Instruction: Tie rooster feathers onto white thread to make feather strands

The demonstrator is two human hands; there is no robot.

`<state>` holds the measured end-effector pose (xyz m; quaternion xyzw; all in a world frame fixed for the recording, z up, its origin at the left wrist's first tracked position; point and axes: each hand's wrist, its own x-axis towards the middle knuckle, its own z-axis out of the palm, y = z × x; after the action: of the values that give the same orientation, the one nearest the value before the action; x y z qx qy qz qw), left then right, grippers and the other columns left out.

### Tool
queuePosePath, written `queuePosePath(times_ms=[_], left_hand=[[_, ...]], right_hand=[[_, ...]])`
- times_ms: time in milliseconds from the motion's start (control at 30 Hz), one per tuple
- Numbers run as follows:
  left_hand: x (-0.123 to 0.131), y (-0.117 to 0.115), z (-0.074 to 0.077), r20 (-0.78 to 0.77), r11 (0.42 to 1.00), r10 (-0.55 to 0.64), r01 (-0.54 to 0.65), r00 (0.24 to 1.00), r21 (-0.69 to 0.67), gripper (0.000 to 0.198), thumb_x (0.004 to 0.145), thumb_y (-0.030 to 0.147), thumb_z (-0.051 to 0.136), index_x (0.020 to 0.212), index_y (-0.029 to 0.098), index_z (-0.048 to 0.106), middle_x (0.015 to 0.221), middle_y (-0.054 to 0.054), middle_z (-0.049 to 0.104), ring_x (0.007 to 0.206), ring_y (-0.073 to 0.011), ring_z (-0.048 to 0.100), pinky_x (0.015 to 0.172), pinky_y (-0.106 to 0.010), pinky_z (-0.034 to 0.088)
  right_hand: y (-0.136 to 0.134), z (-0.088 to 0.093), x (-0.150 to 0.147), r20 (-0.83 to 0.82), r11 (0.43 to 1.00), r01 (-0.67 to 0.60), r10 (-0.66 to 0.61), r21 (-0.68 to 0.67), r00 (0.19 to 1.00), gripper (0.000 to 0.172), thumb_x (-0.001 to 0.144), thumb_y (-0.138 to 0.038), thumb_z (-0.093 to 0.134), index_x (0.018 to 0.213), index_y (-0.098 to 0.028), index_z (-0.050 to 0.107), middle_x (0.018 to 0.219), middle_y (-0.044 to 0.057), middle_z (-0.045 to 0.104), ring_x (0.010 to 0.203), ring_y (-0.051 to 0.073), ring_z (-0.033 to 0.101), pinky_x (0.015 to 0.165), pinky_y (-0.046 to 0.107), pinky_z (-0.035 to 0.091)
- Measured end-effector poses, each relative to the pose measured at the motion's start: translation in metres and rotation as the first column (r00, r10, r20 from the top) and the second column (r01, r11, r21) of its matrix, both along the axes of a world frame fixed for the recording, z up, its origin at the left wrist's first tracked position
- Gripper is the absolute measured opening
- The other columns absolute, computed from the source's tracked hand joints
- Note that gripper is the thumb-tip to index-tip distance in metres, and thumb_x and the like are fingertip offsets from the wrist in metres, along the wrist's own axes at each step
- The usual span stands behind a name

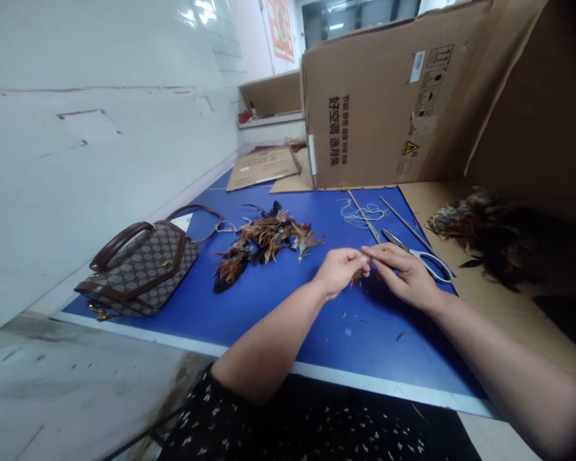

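My left hand (340, 272) pinches a small bunch of brown feathers (358, 276), whose tips hang below the fingers. The fingertips of my right hand (403, 274) meet it at the top of the bunch, closed together there. Just beyond my right hand lies a pair of scissors (434, 264) with pale handles. Two thin sticks (403, 221) and a loose tangle of pale thread (362, 214) are on the blue table (278, 314) farther back. To the left of my hands rests a heap of brown and black feather bunches (269, 237).
A patterned handbag (146, 269) with brown trim stands at the left. More feathers (480, 224) lie on cardboard at the right. A large cardboard box (374, 115) rises behind the table, with flat cardboard pieces (264, 168) beside it. Small feather scraps dot the front.
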<state>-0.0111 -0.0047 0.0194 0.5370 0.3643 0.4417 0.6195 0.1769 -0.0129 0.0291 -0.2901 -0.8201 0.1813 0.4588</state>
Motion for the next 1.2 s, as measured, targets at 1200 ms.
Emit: queuePosePath(times_ms=[1200], left_hand=[[-0.012, 0.016, 0.0, 0.071, 0.976, 0.2, -0.205, 0.977, 0.077, 0.036, 0.085, 0.046, 0.073, 0.098, 0.012, 0.071, 0.073, 0.001, 0.057, 0.052, -0.0041, 0.041, 0.048, -0.019, 0.028]], right_hand=[[0.023, -0.035, -0.007, 0.135, 0.953, 0.259, -0.239, -0.158, 0.962, 0.011, 0.101, -0.022, 0.043, 0.099, -0.022, 0.054, 0.084, 0.007, 0.07, 0.071, 0.02, 0.064, 0.071, 0.032, 0.052]])
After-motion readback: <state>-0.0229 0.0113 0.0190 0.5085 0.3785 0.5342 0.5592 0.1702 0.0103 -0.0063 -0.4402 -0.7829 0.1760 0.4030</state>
